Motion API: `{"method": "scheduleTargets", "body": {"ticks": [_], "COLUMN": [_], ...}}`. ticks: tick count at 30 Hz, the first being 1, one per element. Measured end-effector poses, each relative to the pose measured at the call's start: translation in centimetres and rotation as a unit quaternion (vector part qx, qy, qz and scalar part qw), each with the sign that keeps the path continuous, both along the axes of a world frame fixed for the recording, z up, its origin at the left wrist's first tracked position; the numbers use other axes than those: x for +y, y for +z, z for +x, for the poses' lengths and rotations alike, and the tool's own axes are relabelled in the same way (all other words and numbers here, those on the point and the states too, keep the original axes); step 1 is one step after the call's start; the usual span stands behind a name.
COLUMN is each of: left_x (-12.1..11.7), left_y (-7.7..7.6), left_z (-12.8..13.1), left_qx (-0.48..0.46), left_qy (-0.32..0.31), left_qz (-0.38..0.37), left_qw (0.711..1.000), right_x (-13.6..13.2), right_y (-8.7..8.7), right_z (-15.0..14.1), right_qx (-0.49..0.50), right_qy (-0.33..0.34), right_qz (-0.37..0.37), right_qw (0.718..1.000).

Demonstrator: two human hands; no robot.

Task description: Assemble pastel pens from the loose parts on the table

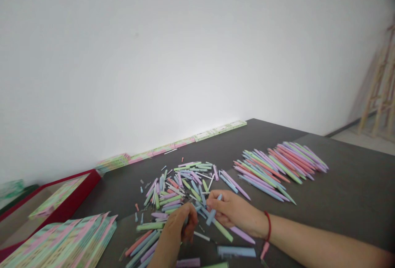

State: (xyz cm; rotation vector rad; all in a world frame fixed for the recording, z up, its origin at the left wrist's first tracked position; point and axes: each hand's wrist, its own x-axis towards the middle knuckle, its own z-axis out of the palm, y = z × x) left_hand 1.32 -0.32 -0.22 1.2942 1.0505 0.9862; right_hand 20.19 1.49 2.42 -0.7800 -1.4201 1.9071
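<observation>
My right hand (233, 209), with a red cord bracelet on its wrist, pinches a light blue pen barrel (212, 211) between thumb and fingers. Left of it, my left hand (182, 223) is curled with its fingertips turned down and inward; what they hold, if anything, is hidden. Both hands are over a loose heap of pastel pen parts (168, 199) in green, blue, purple and coral, with thin white refills among them. Close below the right hand are a purple pen piece (243, 235) and a blue pen cap (236, 252).
Rows of pastel pens (271, 169) lie to the right on the dark table (348, 185). Printed packs (185, 141) line the wall. At left are a red box (83, 192) with packs inside and a fanned stack of printed packets (68, 239). Wooden easels (381, 95) stand far right.
</observation>
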Motion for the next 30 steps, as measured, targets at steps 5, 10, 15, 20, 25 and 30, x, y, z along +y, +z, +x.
{"method": "scheduleTargets", "body": {"ticks": [5,10,15,20,25,30], "left_x": [-1.5,-2.1,-1.5,-1.0,-0.8,-0.5], "left_y": [1.9,3.6,4.7,4.2,3.7,3.6], "left_z": [1.3,1.6,-0.1,-0.7,-0.7,-1.4], "left_qx": [0.087,0.246,0.255,0.227,0.233,0.266], "left_qy": [0.027,0.034,0.1,0.13,0.106,0.086], "left_qz": [0.036,0.102,0.096,0.08,0.091,0.11], "left_qw": [0.995,0.963,0.957,0.962,0.962,0.954], "right_x": [-0.8,-0.6,-0.2,-1.5,-2.1,-0.7], "right_y": [-0.7,-1.5,-0.4,-0.2,-0.5,0.7], "right_z": [-0.8,-1.4,-0.1,-0.8,-3.6,-2.0], "right_qx": [-0.033,-0.045,-0.231,-0.449,-0.549,-0.552], "right_qy": [-0.027,-0.045,-0.093,-0.009,0.067,0.04], "right_qz": [0.048,0.087,0.293,0.462,0.518,0.543], "right_qw": [0.998,0.994,0.923,0.765,0.652,0.632]}}
